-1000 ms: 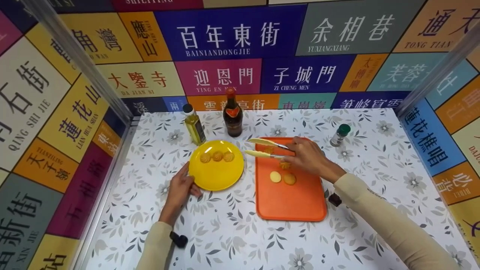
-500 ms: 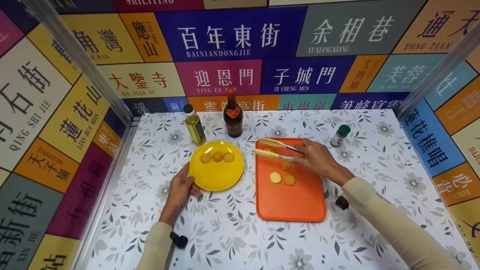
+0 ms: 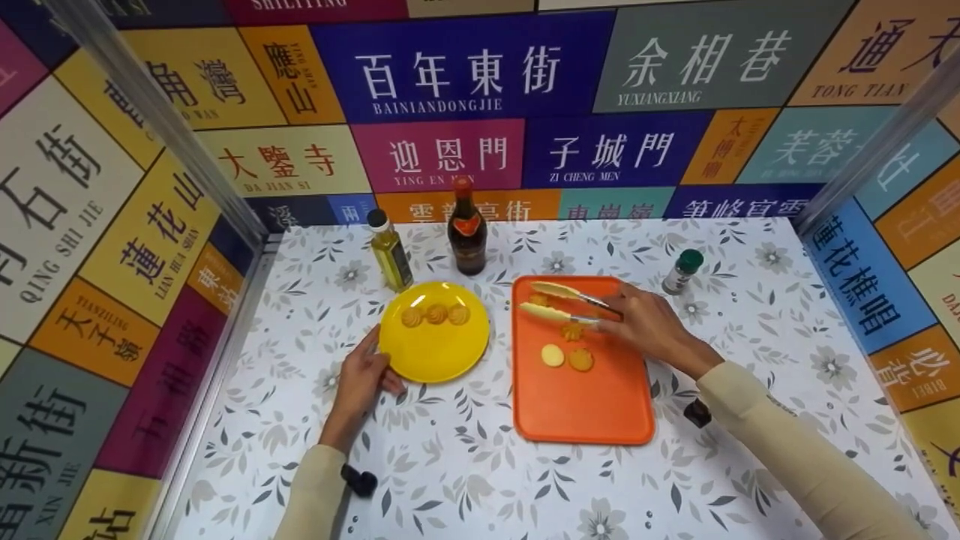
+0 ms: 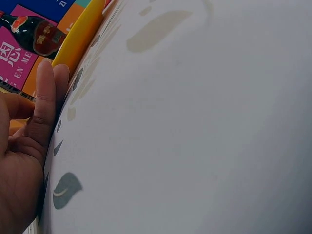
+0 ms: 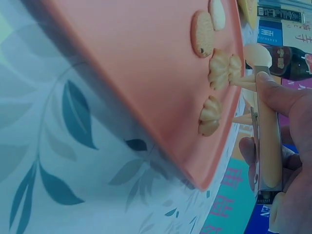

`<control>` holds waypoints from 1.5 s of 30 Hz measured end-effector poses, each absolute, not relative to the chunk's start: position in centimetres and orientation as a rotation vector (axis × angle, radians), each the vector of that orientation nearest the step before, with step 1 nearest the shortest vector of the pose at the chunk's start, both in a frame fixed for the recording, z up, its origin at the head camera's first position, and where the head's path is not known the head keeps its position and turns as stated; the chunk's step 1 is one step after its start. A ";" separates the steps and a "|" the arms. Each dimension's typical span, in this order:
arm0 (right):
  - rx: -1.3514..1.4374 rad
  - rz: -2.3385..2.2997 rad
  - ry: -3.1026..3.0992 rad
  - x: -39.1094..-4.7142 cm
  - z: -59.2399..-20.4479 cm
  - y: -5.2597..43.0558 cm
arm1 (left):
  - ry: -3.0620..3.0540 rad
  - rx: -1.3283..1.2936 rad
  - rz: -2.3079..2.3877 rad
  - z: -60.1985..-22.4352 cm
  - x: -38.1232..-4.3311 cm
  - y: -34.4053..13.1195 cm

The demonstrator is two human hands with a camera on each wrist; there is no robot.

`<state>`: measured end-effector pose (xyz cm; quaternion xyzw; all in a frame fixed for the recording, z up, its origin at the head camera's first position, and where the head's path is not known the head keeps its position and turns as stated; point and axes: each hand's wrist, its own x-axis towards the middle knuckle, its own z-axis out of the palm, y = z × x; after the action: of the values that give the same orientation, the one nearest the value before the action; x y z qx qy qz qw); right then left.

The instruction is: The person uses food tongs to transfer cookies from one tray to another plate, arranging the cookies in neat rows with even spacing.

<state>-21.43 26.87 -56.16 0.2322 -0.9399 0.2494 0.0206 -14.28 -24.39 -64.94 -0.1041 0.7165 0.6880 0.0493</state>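
Note:
My left hand (image 3: pixel 364 375) holds the left rim of a yellow plate (image 3: pixel 431 356), thumb at the edge; in the left wrist view its other fingers (image 4: pixel 45 92) extend along the tabletop. Three swirled cookies (image 3: pixel 436 314) sit in a row on that plate. My right hand (image 3: pixel 652 322) grips a pair of tongs (image 3: pixel 589 301), spread apart with nothing between the cream-coloured tips. These tips hover over the upper end of an orange tray (image 3: pixel 581 409). Upon the tray lie several cookies: a pale round one (image 3: pixel 553 355), a browner round one (image 3: pixel 581 360) and flower-shaped ones (image 5: pixel 209 115), partly hidden by the tongs.
Behind the plate stand an oil bottle (image 3: pixel 390 255) and a dark brown bottle (image 3: pixel 469 240) with a red cap. A small green-capped shaker (image 3: pixel 681 272) is at the back right. Sign-covered panels (image 3: pixel 465 67) enclose the floral-covered table (image 3: pixel 450 480) at its back and sides.
My right hand and the tongs have moved right, from beside the plate to over the tray's upper end. The left hand, plate and cookies keep their places.

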 end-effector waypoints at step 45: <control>0.772 0.681 -2.936 -21.5 -56.8 28.2 | 2.183 -0.317 2.089 -64.9 -14.4 -24.4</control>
<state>-21.47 28.17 -56.82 0.2481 -0.9436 0.2187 0.0151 -14.35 -24.37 -64.91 -0.1042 0.7175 0.6867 0.0520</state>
